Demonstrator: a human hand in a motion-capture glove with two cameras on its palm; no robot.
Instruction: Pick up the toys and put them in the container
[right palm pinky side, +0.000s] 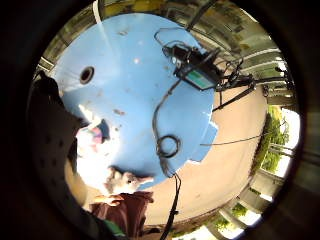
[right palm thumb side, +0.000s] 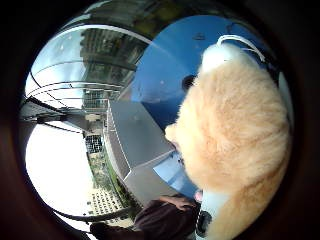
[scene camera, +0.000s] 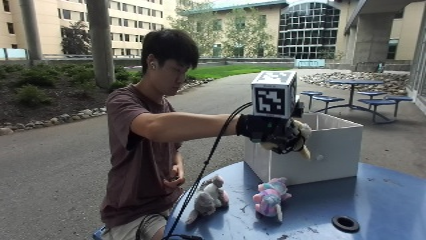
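In the outside view my gloved right hand (scene camera: 274, 134) is raised beside the near wall of the white box container (scene camera: 318, 155), its fingers curled round a tan plush toy (scene camera: 297, 136). That tan plush toy (right palm thumb side: 235, 132) fills much of the thumb side palm view, with the container (right palm thumb side: 137, 145) beside it. On the blue round table (scene camera: 373, 200) lie a grey plush toy (scene camera: 208, 197) and a pink and blue plush toy (scene camera: 271, 197). The little finger side view shows the pale grey plush toy (right palm pinky side: 125, 182) at the table's edge and the pink and blue toy (right palm pinky side: 92, 135) on the blue table (right palm pinky side: 135, 85).
A round hole (scene camera: 345, 222) sits in the table top. A black cable (scene camera: 200, 185) runs from my wrist down past the table's edge. A dark device with a coiled cable (right palm pinky side: 192, 67) lies across the table. The person's bare hand (scene camera: 177, 180) rests near their lap.
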